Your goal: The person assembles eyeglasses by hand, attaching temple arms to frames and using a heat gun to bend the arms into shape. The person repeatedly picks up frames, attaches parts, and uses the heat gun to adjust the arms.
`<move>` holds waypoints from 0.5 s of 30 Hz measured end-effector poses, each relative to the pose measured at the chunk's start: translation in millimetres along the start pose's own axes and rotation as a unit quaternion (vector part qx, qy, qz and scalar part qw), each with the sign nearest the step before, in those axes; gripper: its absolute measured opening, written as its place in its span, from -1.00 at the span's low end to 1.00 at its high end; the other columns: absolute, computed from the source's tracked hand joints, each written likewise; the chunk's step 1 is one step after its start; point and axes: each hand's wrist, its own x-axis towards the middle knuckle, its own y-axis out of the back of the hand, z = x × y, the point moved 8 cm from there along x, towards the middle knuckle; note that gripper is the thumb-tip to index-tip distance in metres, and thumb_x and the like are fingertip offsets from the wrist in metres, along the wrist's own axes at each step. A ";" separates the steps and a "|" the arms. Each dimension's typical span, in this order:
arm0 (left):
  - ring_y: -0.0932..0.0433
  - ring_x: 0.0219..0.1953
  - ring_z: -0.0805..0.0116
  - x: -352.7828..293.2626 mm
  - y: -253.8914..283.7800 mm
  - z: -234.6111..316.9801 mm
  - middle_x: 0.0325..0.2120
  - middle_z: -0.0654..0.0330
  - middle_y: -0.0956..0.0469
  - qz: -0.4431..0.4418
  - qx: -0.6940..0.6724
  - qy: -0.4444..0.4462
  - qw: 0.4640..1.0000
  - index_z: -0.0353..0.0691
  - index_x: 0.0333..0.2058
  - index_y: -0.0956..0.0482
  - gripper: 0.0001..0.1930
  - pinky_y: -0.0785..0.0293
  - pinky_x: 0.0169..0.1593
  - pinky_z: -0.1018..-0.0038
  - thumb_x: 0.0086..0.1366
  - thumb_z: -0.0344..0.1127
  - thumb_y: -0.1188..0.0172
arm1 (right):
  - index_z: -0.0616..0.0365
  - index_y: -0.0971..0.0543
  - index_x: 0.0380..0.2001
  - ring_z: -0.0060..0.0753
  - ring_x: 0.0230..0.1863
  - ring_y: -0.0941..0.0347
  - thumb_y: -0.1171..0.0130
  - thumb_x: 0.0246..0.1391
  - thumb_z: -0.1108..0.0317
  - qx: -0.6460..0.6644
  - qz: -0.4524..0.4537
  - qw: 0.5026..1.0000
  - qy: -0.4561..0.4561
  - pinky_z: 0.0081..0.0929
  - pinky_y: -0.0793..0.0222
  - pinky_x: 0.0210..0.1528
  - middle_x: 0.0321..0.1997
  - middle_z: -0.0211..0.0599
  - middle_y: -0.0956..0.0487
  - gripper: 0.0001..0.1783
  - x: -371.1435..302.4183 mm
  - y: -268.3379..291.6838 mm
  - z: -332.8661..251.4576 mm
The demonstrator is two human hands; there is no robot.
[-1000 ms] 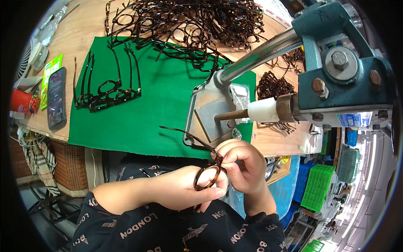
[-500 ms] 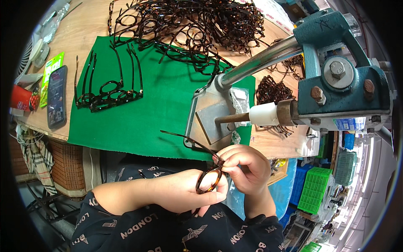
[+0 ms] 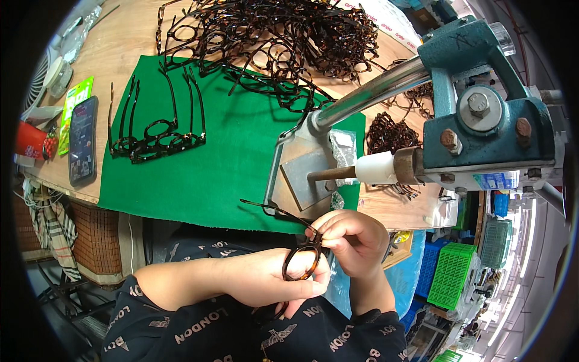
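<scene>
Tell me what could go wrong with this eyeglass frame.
The right hand pinches the tortoiseshell eyeglass frame near its hinge, so too much force might strain that joint.
The extended temple arm overlaps a corner of the metal press base in this view and could catch if lowered.

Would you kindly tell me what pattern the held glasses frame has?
The glasses frame is mottled dark brown and amber, clearest in the head view.
</scene>
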 end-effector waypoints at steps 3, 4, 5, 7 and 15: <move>-0.36 -0.67 0.64 -1.2 -2.2 4.6 -0.69 0.30 -0.46 -0.008 -0.011 0.006 1.000 -0.21 -0.32 -0.32 -0.82 -0.25 -0.57 0.68 0.32 -0.21 0.08 | 0.34 -0.50 -0.51 -0.25 -0.40 -0.52 -0.15 -0.10 0.61 0.056 0.018 0.998 -0.007 -0.46 -0.44 -0.32 -0.50 -0.14 -0.54 -0.97 -0.6 0.7 2.5; -0.40 -0.65 0.62 -0.9 -2.2 6.8 -0.68 0.32 -0.43 -0.009 -0.012 0.004 1.000 -0.20 -0.32 -0.31 -0.82 -0.29 -0.56 0.67 0.32 -0.21 0.08 | 0.34 -0.50 -0.50 -0.26 -0.39 -0.52 -0.15 -0.09 0.62 0.080 0.023 0.996 -0.009 -0.47 -0.44 -0.31 -0.49 -0.14 -0.54 -0.97 0.4 1.4 2.8; -0.44 -0.64 0.60 -0.7 -2.5 9.0 -0.67 0.34 -0.41 -0.009 -0.012 0.002 1.000 -0.18 -0.31 -0.30 -0.83 -0.34 -0.55 0.65 0.31 -0.21 0.07 | 0.34 -0.50 -0.48 -0.27 -0.37 -0.52 -0.14 -0.09 0.63 0.103 0.028 0.994 -0.010 -0.47 -0.44 -0.30 -0.47 -0.13 -0.54 -0.96 1.1 1.8 3.0; -0.44 -0.64 0.60 1.5 -2.6 12.8 -0.68 0.33 -0.41 0.002 -0.009 0.009 1.000 -0.19 -0.31 -0.31 -0.82 -0.34 -0.55 0.65 0.32 -0.20 0.07 | 0.35 -0.49 -0.41 -0.27 -0.33 -0.51 -0.10 -0.05 0.64 0.147 0.046 0.988 0.000 -0.45 -0.43 -0.26 -0.42 -0.09 -0.53 -0.92 2.0 3.0 1.6; -0.28 -0.78 0.66 21.9 7.9 65.6 -0.71 0.25 -0.51 0.077 0.005 -0.066 0.995 -0.27 -0.32 -0.36 -0.78 -0.19 -0.66 0.72 0.35 -0.22 0.11 | 0.33 -0.37 -0.31 -0.24 -0.29 -0.50 0.00 0.09 0.57 0.033 0.168 0.981 0.087 -0.37 -0.41 -0.18 -0.33 -0.01 -0.53 -0.91 -4.3 41.3 -26.0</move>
